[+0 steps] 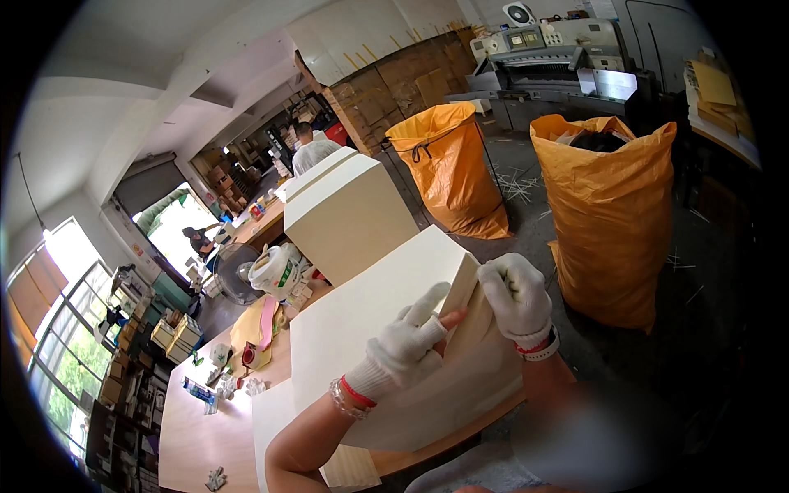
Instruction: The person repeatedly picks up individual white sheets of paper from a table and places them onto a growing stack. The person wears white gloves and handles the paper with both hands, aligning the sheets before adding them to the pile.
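A stack of cream sheets (386, 329) lies on the tabletop (197, 435), and its near-right corner is lifted; the left hand (407, 345) is laid against the raised edge with a bare fingertip showing through the glove, seemingly to part the sheets; the right hand (516, 297) is curled over the same corner from the far side, so the lifted part is clamped between both hands. A second, taller stack (349, 214) stands behind. Two orange sacks (612, 214) stand open on the floor; the nearer is filled with paper scraps, the farther one's contents are hidden.
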Available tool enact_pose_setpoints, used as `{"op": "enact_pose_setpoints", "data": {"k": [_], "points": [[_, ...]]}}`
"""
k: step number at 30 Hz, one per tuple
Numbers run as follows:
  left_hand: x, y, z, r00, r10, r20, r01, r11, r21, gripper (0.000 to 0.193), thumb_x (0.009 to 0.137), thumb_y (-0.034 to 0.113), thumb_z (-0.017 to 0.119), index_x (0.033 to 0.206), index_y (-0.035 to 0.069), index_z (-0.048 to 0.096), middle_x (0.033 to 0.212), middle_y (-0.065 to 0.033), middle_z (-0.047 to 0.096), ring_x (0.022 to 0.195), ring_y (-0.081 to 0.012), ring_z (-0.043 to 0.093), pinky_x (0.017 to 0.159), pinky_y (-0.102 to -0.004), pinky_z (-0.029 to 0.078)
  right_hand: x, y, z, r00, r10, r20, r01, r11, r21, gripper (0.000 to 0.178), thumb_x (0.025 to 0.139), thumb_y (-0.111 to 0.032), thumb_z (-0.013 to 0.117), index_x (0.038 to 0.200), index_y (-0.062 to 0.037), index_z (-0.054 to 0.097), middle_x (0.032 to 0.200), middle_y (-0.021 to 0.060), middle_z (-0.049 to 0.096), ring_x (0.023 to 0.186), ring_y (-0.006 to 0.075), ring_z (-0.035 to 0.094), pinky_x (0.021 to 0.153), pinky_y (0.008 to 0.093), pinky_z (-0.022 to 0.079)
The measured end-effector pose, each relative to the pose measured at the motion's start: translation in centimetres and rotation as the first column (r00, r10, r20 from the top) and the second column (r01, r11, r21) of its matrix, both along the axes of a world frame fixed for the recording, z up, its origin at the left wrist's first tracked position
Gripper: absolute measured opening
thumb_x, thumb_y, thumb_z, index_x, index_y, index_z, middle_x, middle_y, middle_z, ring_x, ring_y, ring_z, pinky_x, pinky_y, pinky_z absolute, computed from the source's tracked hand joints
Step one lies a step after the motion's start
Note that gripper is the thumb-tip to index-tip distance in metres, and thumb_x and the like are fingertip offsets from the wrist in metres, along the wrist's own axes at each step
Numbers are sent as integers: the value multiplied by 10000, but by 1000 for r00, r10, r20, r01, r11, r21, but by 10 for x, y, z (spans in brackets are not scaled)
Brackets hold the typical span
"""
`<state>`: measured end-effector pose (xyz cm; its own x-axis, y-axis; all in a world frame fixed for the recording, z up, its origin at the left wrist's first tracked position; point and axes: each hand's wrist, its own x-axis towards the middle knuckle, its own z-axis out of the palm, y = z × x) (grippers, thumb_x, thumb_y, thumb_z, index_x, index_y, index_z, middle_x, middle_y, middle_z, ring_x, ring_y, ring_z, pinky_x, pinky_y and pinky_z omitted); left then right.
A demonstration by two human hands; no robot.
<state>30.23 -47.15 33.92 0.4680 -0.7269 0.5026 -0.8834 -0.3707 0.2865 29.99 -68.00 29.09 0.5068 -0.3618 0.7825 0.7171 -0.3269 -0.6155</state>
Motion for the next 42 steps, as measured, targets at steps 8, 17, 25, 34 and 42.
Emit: {"op": "enact_pose_setpoints", "data": {"k": [8, 17, 25, 34, 42], "points": [[-2, 2, 3, 999, -3, -49, 3, 1000, 2, 355, 664, -24, 837, 954, 62, 650, 1398, -336, 508, 1198, -481, 608, 911, -411, 563, 2, 2, -2, 1000, -19, 9, 19, 999, 30, 190, 927, -96, 681, 769, -3, 632, 690, 112, 599, 619, 252, 595, 590, 366, 469], [9, 3, 1, 997, -53, 50, 46, 989, 140, 276, 719, -29, 780, 937, 79, 650, 1438, -333, 469, 1131, -465, 646, 867, -425, 581, 3, 0, -1, 1000, -3, 24, 2, 1000, 21, 178, 927, -99, 684, 785, 0, 641, 704, 111, 607, 634, 244, 601, 603, 362, 476], [-4, 2, 4, 990, 24, -141, -22, 1000, 18, 321, 696, 12, 847, 883, 58, 590, 1365, -288, 539, 1242, -472, 574, 905, -447, 562, -1, 1, -3, 1000, -7, -25, 8, 998, 56, 173, 932, -96, 678, 797, 7, 647, 715, 114, 619, 638, 245, 616, 607, 361, 484], [12, 11, -19, 566, -24, -824, -328, 910, -252, 527, 854, 113, 768, 1341, 139, 567, 1258, -196, 627, 1223, -334, 606, 856, -362, 569, 12, -4, -16, 940, -229, 253, 288, 930, -229, 95, 931, -100, 680, 882, -24, 650, 787, 102, 630, 688, 257, 628, 630, 360, 498], [4, 4, -12, 911, 20, 411, -52, 996, 66, 482, 884, 293, 678, 1313, 103, 567, 941, -90, 643, 734, -219, 642, 685, -353, 541, -18, -3, -41, 996, -86, -21, 47, 717, -695, 326, 946, -163, 630, 1220, 14, 625, 1171, 239, 643, 1109, 428, 596, 987, 489, 460]]}}
